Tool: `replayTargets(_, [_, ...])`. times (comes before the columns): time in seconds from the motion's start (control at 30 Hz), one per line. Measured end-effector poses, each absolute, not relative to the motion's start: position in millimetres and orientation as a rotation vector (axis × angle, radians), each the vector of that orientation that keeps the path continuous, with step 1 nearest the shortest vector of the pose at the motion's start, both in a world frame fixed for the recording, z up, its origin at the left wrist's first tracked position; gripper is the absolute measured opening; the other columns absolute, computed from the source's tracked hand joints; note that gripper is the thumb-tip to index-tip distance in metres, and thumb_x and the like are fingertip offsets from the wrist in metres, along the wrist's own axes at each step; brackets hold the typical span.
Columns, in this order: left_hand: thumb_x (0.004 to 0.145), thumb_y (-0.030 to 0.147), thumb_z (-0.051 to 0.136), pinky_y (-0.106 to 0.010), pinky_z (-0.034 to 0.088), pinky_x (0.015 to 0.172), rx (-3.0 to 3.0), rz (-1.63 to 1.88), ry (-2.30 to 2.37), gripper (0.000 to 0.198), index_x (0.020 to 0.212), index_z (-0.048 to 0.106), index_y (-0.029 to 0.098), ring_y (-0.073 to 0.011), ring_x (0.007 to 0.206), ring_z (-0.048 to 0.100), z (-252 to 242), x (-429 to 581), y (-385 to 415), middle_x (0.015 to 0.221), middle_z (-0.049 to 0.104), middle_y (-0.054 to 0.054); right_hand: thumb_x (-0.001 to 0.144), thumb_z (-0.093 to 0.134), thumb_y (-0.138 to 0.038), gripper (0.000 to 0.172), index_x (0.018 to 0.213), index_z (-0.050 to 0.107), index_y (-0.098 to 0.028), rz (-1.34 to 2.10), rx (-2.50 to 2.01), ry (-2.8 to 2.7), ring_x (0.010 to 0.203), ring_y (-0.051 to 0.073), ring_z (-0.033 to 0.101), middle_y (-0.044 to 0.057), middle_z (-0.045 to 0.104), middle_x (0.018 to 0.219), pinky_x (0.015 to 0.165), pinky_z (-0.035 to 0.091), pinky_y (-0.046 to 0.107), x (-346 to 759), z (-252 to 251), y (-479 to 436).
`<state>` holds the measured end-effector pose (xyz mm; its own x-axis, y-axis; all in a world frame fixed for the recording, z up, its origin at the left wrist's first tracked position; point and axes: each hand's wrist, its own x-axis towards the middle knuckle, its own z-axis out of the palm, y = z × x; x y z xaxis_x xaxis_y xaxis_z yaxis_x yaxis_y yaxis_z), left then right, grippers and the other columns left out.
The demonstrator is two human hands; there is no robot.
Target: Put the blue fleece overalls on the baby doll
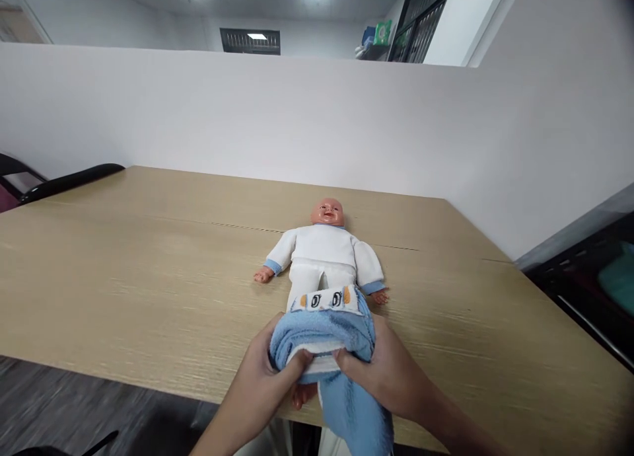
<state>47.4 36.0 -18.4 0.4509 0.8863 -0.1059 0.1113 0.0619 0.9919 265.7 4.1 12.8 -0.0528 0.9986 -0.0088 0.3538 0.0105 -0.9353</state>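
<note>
Head view: blue terry-cloth garment is held bunched by both hands over the lower legs of the baby doll, near the front edge of the wood-grain table. Left side of the white band is pinched by the left hand, right side by the right hand; thumbs on top, other fingers mostly hidden. Loose part is hung toward the edge. One bare doll foot is seen below the left thumb; whether it is threaded through cannot be told. Doll is laid face up, dressed in white with blue cuffs.
</note>
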Motion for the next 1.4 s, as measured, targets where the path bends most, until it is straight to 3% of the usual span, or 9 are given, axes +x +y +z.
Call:
replayTargets(0.07, [0.099,0.057,0.064,-0.036,0.058,0.089,1.506,0.801,1.034,0.041,0.115,0.068,0.019,-0.0269,0.099,0.073,-24.0,48.7,38.9,0.108,0.078,-0.008,0.08,0.074,-0.019,0.031,0.11,0.077,-0.018,0.995,-1.5,-1.54,0.102,0.03,0.079,0.009,0.085,0.108,0.094,0.064,0.041,263.4,6.7,8.1])
replayTargets(0.2, [0.102,0.052,0.058,-0.043,0.054,0.096,1.663,0.776,1.134,0.037,0.117,0.067,0.019,-0.0312,0.108,0.072,-40.3,52.1,48.5,0.115,0.077,-0.01,0.08,0.072,-0.018,0.031,0.11,0.077,-0.016,0.915,-1.565,-1.58,0.1,0.029,0.079,0.011,0.085,0.109,0.091,0.063,0.039,262.7,-3.9,18.5])
replayTargets(0.37, [0.105,0.048,0.053,-0.046,0.051,0.103,1.721,0.738,1.153,0.034,0.122,0.065,0.02,-0.0324,0.116,0.069,-46.1,58.2,63.2,0.124,0.075,-0.012,0.082,0.071,-0.019,0.021,0.102,0.078,-0.017,0.874,-1.615,-1.595,0.087,0.026,0.078,0.007,0.085,0.096,0.079,0.061,0.035,264.1,-11.5,30.2])
replayTargets(0.6, [0.108,0.046,0.048,-0.043,0.05,0.103,1.756,0.724,1.134,0.03,0.111,0.062,0.021,-0.03,0.114,0.07,-41.7,70.4,97.9,0.115,0.075,-0.011,0.08,0.07,-0.019,0.022,0.1,0.078,-0.017,0.811,-1.577,-1.577,0.088,0.025,0.078,0.007,0.085,0.097,0.082,0.061,0.035,270.1,-22.4,62.7])
replayTargets(0.73, [0.105,0.043,0.052,-0.04,0.053,0.094,1.794,0.714,1.191,0.026,0.113,0.064,0.021,-0.0287,0.104,0.073,-36.8,74.3,122.8,0.108,0.077,-0.009,0.081,0.07,-0.024,0.02,0.099,0.077,-0.017,0.784,-1.606,-1.555,0.092,0.028,0.078,0.008,0.085,0.098,0.083,0.061,0.037,279.6,-25.3,88.2])
replayTargets(0.93, [0.099,0.041,0.058,-0.035,0.054,0.083,1.814,0.687,1.171,0.025,0.113,0.065,0.022,-0.0272,0.093,0.072,-9.3,63.2,119.7,0.1,0.077,-0.006,0.083,0.072,-0.03,0.009,0.081,0.07,-0.021,0.748,-1.653,-1.679,0.074,0.023,0.07,0.002,0.079,0.081,0.07,0.055,0.033,282.4,14.1,87.2])
replayTargets(1.13, [0.101,0.047,0.058,-0.032,0.057,0.083,1.669,0.694,1.039,0.025,0.112,0.067,0.026,-0.0279,0.1,0.071,-10.3,38.9,76.6,0.102,0.077,-0.005,0.078,0.072,-0.02,0.005,0.079,0.073,-0.024,0.935,-1.559,-1.774,0.069,0.02,0.067,-0.002,0.076,0.076,0.067,0.052,0.03,262.7,42.1,50.6])
replayTargets(1.27, [0.1,0.047,0.056,-0.035,0.057,0.086,1.654,0.56,1.089,0.026,0.112,0.067,0.026,-0.0301,0.103,0.072,-32.5,31.3,68.4,0.108,0.078,-0.006,0.077,0.068,-0.016,0.011,0.083,0.072,-0.024,1.015,-1.555,-1.816,0.073,0.02,0.069,-0.002,0.078,0.082,0.069,0.053,0.03,253.7,23.4,47.4])
replayTargets(1.4, [0.099,0.043,0.055,-0.042,0.054,0.097,1.72,0.501,1.187,0.025,0.112,0.065,0.024,-0.0345,0.11,0.071,-49.3,35.4,73.4,0.109,0.077,-0.01,0.079,0.067,-0.017,0.018,0.094,0.074,-0.024,0.917,-1.63,-1.868,0.091,0.026,0.076,0.004,0.082,0.099,0.082,0.056,0.035,251.0,1.7,51.9])
